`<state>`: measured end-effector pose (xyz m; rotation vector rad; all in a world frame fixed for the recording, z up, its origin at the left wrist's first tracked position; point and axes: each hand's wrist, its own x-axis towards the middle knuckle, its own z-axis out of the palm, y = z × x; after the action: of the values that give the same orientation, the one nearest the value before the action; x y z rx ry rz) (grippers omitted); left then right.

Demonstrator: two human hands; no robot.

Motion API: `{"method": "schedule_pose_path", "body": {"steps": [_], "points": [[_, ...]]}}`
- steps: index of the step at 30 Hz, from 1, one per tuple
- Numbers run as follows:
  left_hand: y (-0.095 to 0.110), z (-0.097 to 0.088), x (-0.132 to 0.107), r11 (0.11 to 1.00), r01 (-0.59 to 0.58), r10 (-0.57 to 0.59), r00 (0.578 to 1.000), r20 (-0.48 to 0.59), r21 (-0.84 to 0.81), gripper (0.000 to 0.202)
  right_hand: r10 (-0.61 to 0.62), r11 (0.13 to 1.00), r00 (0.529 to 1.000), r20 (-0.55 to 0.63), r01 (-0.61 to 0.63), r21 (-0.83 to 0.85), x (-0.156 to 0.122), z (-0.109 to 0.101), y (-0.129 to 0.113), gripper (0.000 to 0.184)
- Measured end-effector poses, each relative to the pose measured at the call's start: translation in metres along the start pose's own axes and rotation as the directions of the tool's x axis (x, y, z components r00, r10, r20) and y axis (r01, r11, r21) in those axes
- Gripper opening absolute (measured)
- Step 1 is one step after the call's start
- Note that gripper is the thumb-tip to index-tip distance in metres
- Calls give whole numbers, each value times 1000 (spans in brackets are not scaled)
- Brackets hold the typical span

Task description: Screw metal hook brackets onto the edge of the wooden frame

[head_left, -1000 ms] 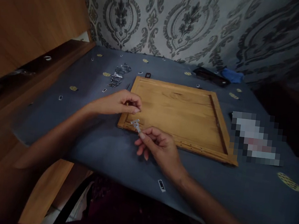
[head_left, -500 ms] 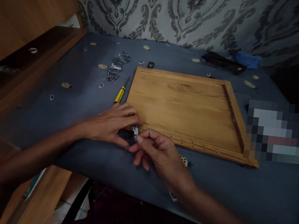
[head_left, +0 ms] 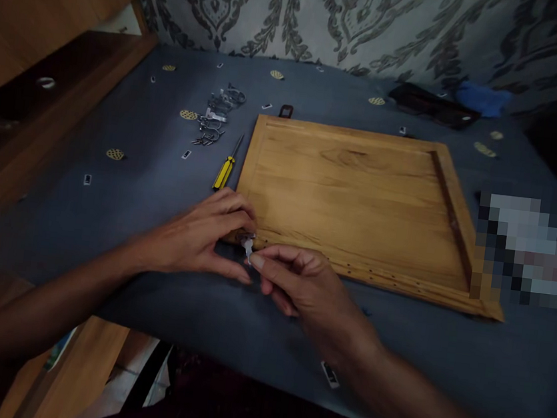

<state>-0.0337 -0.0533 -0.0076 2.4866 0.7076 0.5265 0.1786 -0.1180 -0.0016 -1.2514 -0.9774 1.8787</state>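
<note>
A shallow wooden panel with a raised rim [head_left: 360, 198] lies flat on the blue cloth. My left hand [head_left: 199, 237] rests at its near left corner, fingers curled against the wood. My right hand [head_left: 300, 282] pinches a small metal bracket [head_left: 248, 247] between thumb and forefinger and holds it against that same corner, touching the left fingertips. A row of small holes runs along the panel's near edge.
A yellow-handled screwdriver [head_left: 227, 166] lies left of the panel. A heap of metal hardware [head_left: 216, 118] sits farther back left. A dark flat case [head_left: 434, 104] and a blue cloth [head_left: 482, 98] lie at the back right. A wooden ledge [head_left: 43, 108] borders the left.
My left hand dropped from above the panel to its near left corner, uncovering the screwdriver. My right hand brought the bracket down to the corner's edge. The view shifted closer.
</note>
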Motion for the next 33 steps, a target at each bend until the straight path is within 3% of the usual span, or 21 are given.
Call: {"method": "schedule_pose_path", "body": {"steps": [4, 9, 11, 12, 13, 15, 16, 18, 20, 22, 26, 33], "points": [[4, -1, -1, 1000, 20, -19, 1000, -24, 6, 45, -19, 1000, 1000, 3, 19, -9, 2, -2, 2, 40], [5, -5, -1, 1000, 9, -9, 1000, 20, 12, 35, -35, 997, 998, 43, 38, -62, 0, -5, 9, 35], [5, -8, -2, 1000, -6, 5, 1000, 31, 11, 34, -162, 961, 986, 37, 166, -219, -4, -8, 13, 29], [5, -9, -2, 1000, -10, 10, 999, 37, 10, 34, -298, 881, 954, 33, 289, -375, -7, -11, 14, 26], [5, -10, -2, 1000, -12, 11, 999, 44, 8, 34, -458, 730, 887, 49, 407, -549, -10, -14, 16, 25], [5, -12, -3, 1000, -6, 6, 998, 60, 1, 34, -695, 301, 697, 180, 508, -807, -14, -22, 16, 25], [5, -13, -4, 1000, 1, 0, 998, 65, -4, 34, -738, 135, 627, 250, 500, -855, -15, -27, 15, 24], [6, -14, -4, 1000, 11, -10, 997, 71, -12, 34, -754, -107, 541, 373, 460, -882, -13, -38, 14, 25], [7, -14, -4, 1000, 12, -11, 997, 71, -11, 34, -732, -239, 515, 447, 419, -876, -7, -47, 15, 30], [7, -15, -4, 1000, 1, -1, 997, 73, -3, 34, -712, -275, 519, 473, 413, -868, 1, -54, 16, 26], [9, -14, -5, 1000, -3, 3, 997, 79, -1, 35, -713, -229, 527, 463, 449, -864, 7, -60, 20, 18], [10, -13, -4, 1000, 4, -5, 997, 79, 13, 33, -717, -175, 521, 463, 509, -843, 12, -60, 17, 23]]}}
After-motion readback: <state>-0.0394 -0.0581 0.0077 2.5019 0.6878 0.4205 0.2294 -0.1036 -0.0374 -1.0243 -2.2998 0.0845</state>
